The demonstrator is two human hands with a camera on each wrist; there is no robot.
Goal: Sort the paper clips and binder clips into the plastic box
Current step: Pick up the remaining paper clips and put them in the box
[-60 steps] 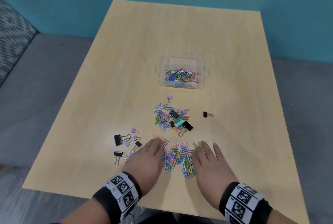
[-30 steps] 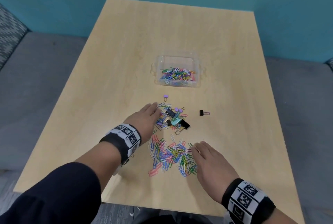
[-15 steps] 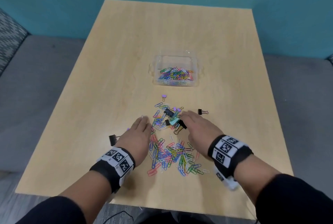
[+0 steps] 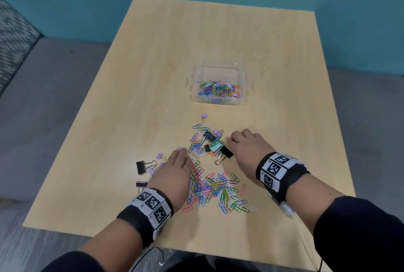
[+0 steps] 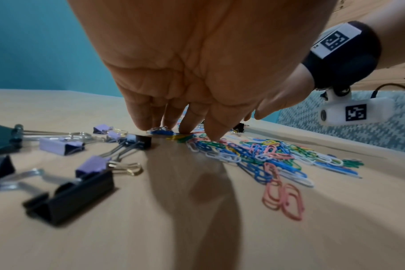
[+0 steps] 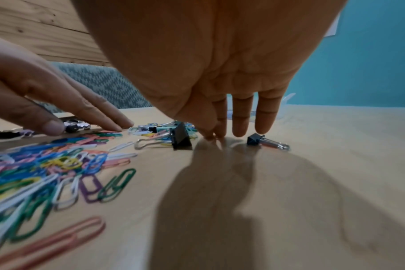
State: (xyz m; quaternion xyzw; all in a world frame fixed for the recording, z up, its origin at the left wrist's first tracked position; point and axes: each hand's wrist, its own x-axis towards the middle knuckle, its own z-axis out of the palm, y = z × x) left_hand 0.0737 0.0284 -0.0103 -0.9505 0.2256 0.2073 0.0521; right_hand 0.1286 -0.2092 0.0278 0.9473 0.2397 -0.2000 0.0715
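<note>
left hand (image 4: 175, 173) flat on paper clips (image 4: 215, 188) — right hand (image 4: 246, 148) fingertips down, seemingly empty, beside binder clip (image 4: 225, 152).

Light wood table (image 4: 153, 75): clear plastic box (image 4: 244, 96), loose paper clips (image 4: 216, 186), scattered binder clips (image 4: 142, 166).

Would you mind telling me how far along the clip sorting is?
Partly done: the plastic box holds only paper clips. Both the left hand and right hand touch the table, gripping nothing. Two paper clip piles and every binder clip remain outside.
</note>
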